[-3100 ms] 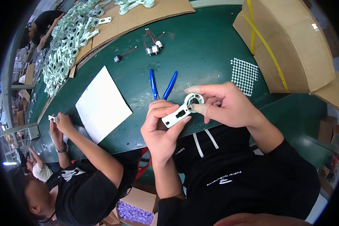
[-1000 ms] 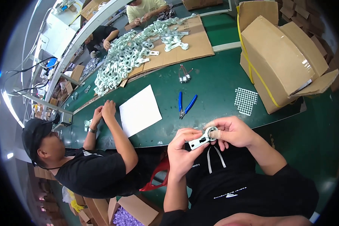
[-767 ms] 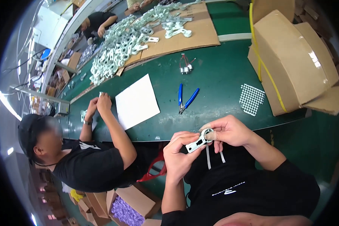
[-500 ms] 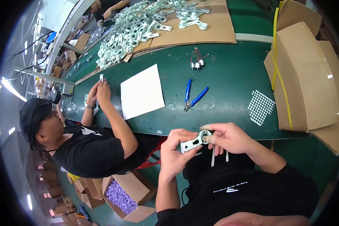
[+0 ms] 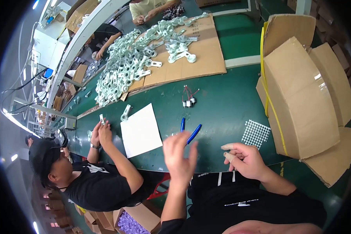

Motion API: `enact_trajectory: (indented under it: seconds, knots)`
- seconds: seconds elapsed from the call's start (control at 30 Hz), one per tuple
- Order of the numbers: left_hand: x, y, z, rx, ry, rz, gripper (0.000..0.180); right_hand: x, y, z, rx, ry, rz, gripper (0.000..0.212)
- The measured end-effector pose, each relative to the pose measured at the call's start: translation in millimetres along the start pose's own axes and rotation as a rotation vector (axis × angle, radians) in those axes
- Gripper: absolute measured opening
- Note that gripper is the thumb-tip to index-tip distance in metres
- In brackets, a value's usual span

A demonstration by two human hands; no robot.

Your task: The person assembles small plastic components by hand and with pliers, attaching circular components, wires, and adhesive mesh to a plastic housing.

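Spanning the view: green worktop [image 5: 226,105], scuffed, a bit shiny, edge curved by the lens.
Far side: flat cardboard sheet [image 5: 208,64] under a big heap of pale parts [image 5: 123,70]; we also catch two people beyond, partly cut off.
Right end: tall open carton [image 5: 304,97] with yellow strap [image 5: 266,74].
Left neighbour: co-worker in a dark cap [image 5: 46,158], fingers around a small pale piece [image 5: 102,118].
Below the table: box of purple bits [image 5: 130,224].
Writing: dark print on the cardboard sheet, white lettering on the wearer's black top [image 5: 261,212], a white mark on the co-worker's shirt (we log it, we don't transcribe it).
Pale part: one single pale part [image 5: 126,112] lies at the white paper's [image 5: 142,134] upper-left edge; overlap, we can't tell.
Left hand: left hand [image 5: 179,158] raised, motion-blurred, thumb spread wide from the fingers, in front of the blue-handled pliers [image 5: 194,134]; contact unclear.
Right hand: right hand [image 5: 245,160] over the near edge, thumb and forefinger narrowly parted, other fingers curled; we can't tell if they hide anything.
Nearby: perforated pale sheet [image 5: 255,133] just beyond the right hand; wired metal components [image 5: 189,102] past the pliers.
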State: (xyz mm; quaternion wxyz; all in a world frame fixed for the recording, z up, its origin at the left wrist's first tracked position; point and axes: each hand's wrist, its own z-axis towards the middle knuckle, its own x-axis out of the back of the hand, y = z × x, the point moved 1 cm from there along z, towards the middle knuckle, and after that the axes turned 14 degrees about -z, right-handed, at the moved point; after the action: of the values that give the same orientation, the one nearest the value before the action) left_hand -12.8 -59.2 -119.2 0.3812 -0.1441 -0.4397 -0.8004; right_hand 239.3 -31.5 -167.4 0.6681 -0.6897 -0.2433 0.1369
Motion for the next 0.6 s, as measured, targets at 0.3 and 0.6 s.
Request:
enact_trajectory:
  seconds: [0.3, 0.6]
  knots:
    - [-44, 43, -25, -0.055, -0.097, -0.433, 0.032, -3, -12, 15, 0.140, 0.300, -0.267, 0.031]
    - [-19, 21, -36, -0.048, -0.121, -0.525, 0.031, -33, -25, 13, 0.258, 0.357, -0.585, 0.034]
